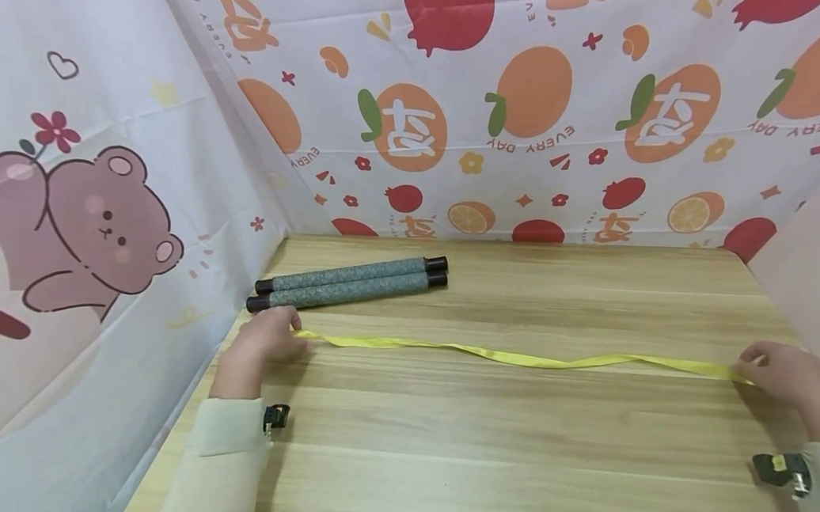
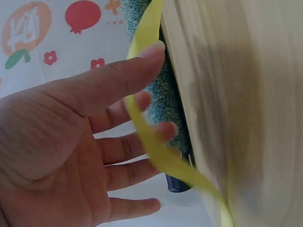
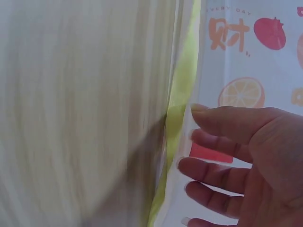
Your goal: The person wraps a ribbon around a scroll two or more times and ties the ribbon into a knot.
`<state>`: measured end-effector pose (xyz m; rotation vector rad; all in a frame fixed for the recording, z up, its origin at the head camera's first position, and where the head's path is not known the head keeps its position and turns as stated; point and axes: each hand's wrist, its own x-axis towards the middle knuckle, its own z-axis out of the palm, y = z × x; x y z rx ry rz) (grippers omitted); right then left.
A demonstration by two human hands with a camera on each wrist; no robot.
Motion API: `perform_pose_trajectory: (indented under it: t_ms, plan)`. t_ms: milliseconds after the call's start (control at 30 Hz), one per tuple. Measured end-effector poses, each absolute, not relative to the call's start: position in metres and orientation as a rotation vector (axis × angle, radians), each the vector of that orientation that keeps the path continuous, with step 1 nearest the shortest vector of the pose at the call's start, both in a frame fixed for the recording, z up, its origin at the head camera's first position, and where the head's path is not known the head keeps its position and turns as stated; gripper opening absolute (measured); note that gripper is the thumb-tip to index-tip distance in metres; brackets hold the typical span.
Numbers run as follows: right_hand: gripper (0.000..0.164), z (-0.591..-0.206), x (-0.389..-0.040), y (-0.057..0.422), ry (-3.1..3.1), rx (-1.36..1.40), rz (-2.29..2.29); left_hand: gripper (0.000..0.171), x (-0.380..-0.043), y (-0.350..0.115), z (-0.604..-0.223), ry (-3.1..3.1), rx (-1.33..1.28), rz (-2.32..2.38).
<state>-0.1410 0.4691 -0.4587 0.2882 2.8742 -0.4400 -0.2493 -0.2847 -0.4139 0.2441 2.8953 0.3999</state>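
A long yellow ribbon [image 1: 503,356] runs, slightly twisted, across the wooden table from one hand to the other. At its left end is my left hand [image 1: 269,335], thumb and fingers spread apart. The ribbon [image 2: 165,161] passes behind the thumb and in front of the fingers in the left wrist view. My right hand [image 1: 782,370] is at the other end. In the right wrist view its thumb and bent fingers stand apart beside the ribbon [image 3: 182,85], thumb tip right at its edge.
Two blue-green patterned rolls with dark ends, a back roll [image 1: 350,274] and a front roll [image 1: 351,291], lie just beyond my left hand. The wooden table [image 1: 481,449] is bordered by a bear-printed cloth [image 1: 93,222] at left and a fruit-printed cloth [image 1: 472,117] behind.
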Motion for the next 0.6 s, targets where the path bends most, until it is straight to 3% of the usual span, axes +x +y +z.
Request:
perform_pose_trajectory:
  t_ms: [200,600]
  plan:
    - [0.046,-0.454,-0.147,0.445,2.973,0.132,-0.465,0.051,-0.25,-0.275,-0.418,2.913,0.332,0.384]
    - [0.032,-0.453,-0.17,0.347,2.948,-0.289,-0.657,0.058,-0.248,-0.224,-0.43,2.944,0.553,0.286]
